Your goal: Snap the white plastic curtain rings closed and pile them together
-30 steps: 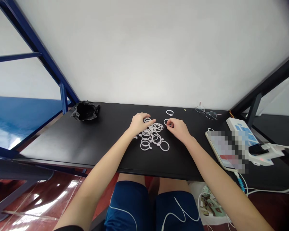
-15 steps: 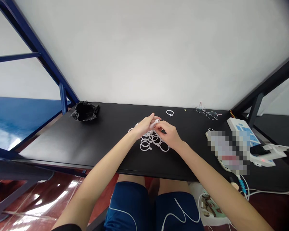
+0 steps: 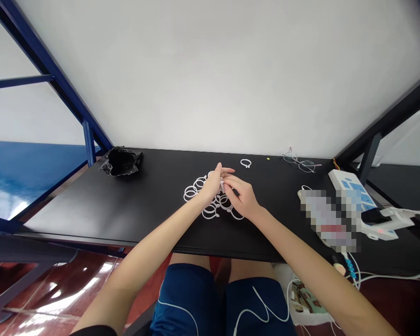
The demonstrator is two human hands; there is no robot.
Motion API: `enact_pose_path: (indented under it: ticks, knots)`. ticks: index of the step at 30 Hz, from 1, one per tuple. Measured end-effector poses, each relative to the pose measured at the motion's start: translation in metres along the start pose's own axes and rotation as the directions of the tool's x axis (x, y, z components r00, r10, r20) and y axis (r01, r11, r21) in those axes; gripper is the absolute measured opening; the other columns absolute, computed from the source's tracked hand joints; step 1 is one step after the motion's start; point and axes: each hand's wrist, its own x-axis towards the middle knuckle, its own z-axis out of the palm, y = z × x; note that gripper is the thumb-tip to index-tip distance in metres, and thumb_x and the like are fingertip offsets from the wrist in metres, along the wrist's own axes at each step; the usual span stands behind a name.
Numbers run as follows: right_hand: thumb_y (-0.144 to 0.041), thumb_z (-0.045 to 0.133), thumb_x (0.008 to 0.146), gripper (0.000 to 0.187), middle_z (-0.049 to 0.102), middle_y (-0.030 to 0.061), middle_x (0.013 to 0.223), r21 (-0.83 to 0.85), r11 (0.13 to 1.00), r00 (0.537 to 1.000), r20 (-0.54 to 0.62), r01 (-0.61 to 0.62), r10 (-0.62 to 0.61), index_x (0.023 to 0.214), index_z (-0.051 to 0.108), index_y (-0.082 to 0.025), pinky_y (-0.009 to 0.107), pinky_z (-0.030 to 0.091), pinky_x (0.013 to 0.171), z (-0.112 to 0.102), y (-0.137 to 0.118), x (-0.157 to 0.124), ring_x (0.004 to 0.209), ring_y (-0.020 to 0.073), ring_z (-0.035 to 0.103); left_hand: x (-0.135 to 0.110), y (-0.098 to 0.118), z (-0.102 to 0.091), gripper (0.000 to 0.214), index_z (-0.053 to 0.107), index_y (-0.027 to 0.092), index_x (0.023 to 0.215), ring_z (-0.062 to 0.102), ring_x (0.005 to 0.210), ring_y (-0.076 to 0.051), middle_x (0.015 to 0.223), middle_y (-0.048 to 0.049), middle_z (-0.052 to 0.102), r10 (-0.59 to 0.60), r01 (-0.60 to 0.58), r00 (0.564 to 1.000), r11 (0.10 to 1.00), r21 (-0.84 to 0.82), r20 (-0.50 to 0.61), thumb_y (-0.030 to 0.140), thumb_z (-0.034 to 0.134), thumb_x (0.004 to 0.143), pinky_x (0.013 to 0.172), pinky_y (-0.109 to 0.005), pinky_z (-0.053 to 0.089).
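Note:
Several white plastic rings (image 3: 190,193) with small knobbed ends, like curtain rings, lie in a loose pile under and around my hands on the black tabletop. Between my hands a white plastic ring (image 3: 221,186) is seen nearly edge-on, mostly covered by fingers. My left hand (image 3: 213,184) is turned on its side around it, some fingers reaching to the right. The thumb and fingertips of my right hand (image 3: 243,196) pinch the same ring from the right. One separate ring (image 3: 245,163) lies farther back.
A crumpled black plastic bag (image 3: 122,162) stands open at the back left. Eyeglasses (image 3: 299,161) and a tiny yellow bit (image 3: 268,158) lie at the back. On the right are a blurred-out phone (image 3: 329,219), a power strip (image 3: 353,186) and white cables (image 3: 399,277).
Both hands have shifted slightly, and the held ring has turned and sunk lower between the fingers. More rings show to the left of my left hand. The view has moved a little.

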Motion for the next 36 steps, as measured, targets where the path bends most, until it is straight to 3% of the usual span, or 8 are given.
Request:
enact_pose_path:
  ticks: [3, 7, 10, 15, 19, 26, 32, 36]
  knots:
    - [-0.033, 0.052, 0.091, 0.018, 0.067, 0.0088, 0.100, 0.040, 0.996, 0.996, 0.018, -0.084, 0.084, 0.094, 0.067, -0.023, 0.037, 0.055, 0.078, 0.000, -0.002, -0.001, 0.093, 0.0229, 0.064, 0.000, -0.001, 0.001, 0.058, 0.067, 0.018, 0.105, 0.062, 0.079, -0.020, 0.087, -0.0066, 0.067, -0.014, 0.015, 1.000, 0.999, -0.041, 0.023, 0.065, 0.037, 0.089, 0.074, -0.033, 0.049]
    - [-0.041, 0.058, 0.088, 0.022, 0.067, 0.0081, 0.099, 0.107, 0.975, 0.976, -0.079, -0.194, 0.203, 0.092, 0.069, -0.023, 0.036, 0.056, 0.075, 0.000, 0.003, -0.001, 0.087, 0.0222, 0.065, -0.004, 0.003, 0.002, 0.048, 0.065, 0.017, 0.108, 0.061, 0.088, -0.019, 0.095, -0.0063, 0.065, 0.057, -0.056, 0.996, 0.998, -0.016, 0.065, 0.057, 0.043, 0.090, 0.081, -0.032, 0.049]
    - [-0.044, 0.064, 0.082, 0.024, 0.070, 0.0076, 0.095, 0.259, 0.924, 0.929, -0.164, -0.283, 0.331, 0.088, 0.070, -0.022, 0.038, 0.057, 0.075, -0.004, 0.007, 0.001, 0.085, 0.0233, 0.067, -0.007, 0.009, 0.000, 0.039, 0.059, 0.020, 0.118, 0.059, 0.101, -0.020, 0.114, -0.0074, 0.061, 0.135, -0.140, 0.977, 0.990, 0.020, 0.165, 0.044, 0.055, 0.088, 0.089, -0.033, 0.048]
    - [-0.045, 0.077, 0.069, 0.032, 0.071, 0.0041, 0.077, 0.481, 0.774, 0.834, -0.145, -0.411, 0.533, 0.087, 0.064, -0.021, 0.038, 0.058, 0.070, -0.016, 0.007, 0.007, 0.072, 0.0215, 0.069, -0.002, 0.004, -0.010, 0.053, 0.053, 0.025, 0.129, 0.060, 0.101, -0.019, 0.131, -0.0104, 0.052, 0.223, -0.242, 0.918, 0.970, 0.018, 0.327, 0.032, 0.070, 0.079, 0.089, -0.036, 0.050]
    - [-0.044, 0.076, 0.071, 0.042, 0.072, 0.0040, 0.082, 0.524, 0.756, 0.848, -0.112, -0.393, 0.518, 0.104, 0.063, -0.022, 0.035, 0.057, 0.069, -0.020, 0.005, 0.009, 0.076, 0.0196, 0.069, 0.006, -0.004, -0.018, 0.055, 0.058, 0.021, 0.124, 0.063, 0.096, -0.019, 0.123, -0.0116, 0.058, 0.248, -0.278, 0.901, 0.960, 0.034, 0.356, 0.028, 0.077, 0.073, 0.088, -0.038, 0.052]
    - [-0.043, 0.075, 0.073, 0.029, 0.069, 0.0057, 0.083, 0.474, 0.789, 0.851, -0.141, -0.390, 0.505, 0.085, 0.069, -0.018, 0.029, 0.054, 0.058, -0.019, 0.010, 0.008, 0.072, 0.0172, 0.064, 0.007, -0.003, -0.021, 0.049, 0.059, 0.016, 0.121, 0.068, 0.091, -0.022, 0.115, -0.0135, 0.064, 0.217, -0.268, 0.901, 0.959, 0.088, 0.375, 0.032, 0.074, 0.076, 0.083, -0.037, 0.053]
    - [-0.042, 0.074, 0.074, 0.036, 0.067, 0.0028, 0.079, 0.445, 0.806, 0.854, -0.151, -0.391, 0.498, 0.101, 0.068, -0.019, 0.028, 0.052, 0.056, -0.019, 0.011, 0.009, 0.066, 0.0149, 0.062, 0.007, -0.001, -0.021, 0.049, 0.061, 0.015, 0.121, 0.067, 0.089, -0.020, 0.119, -0.0146, 0.063, 0.230, -0.293, 0.903, 0.947, 0.131, 0.363, 0.034, 0.072, 0.077, 0.080, -0.034, 0.053]
    - [-0.041, 0.074, 0.075, 0.029, 0.069, 0.0041, 0.082, 0.439, 0.813, 0.865, -0.139, -0.383, 0.482, 0.093, 0.070, -0.019, 0.027, 0.051, 0.054, -0.019, 0.015, 0.008, 0.067, 0.0147, 0.062, 0.009, 0.000, -0.024, 0.051, 0.062, 0.014, 0.120, 0.067, 0.089, -0.021, 0.116, -0.0144, 0.064, 0.241, -0.301, 0.913, 0.942, 0.147, 0.329, 0.033, 0.074, 0.074, 0.081, -0.035, 0.053]
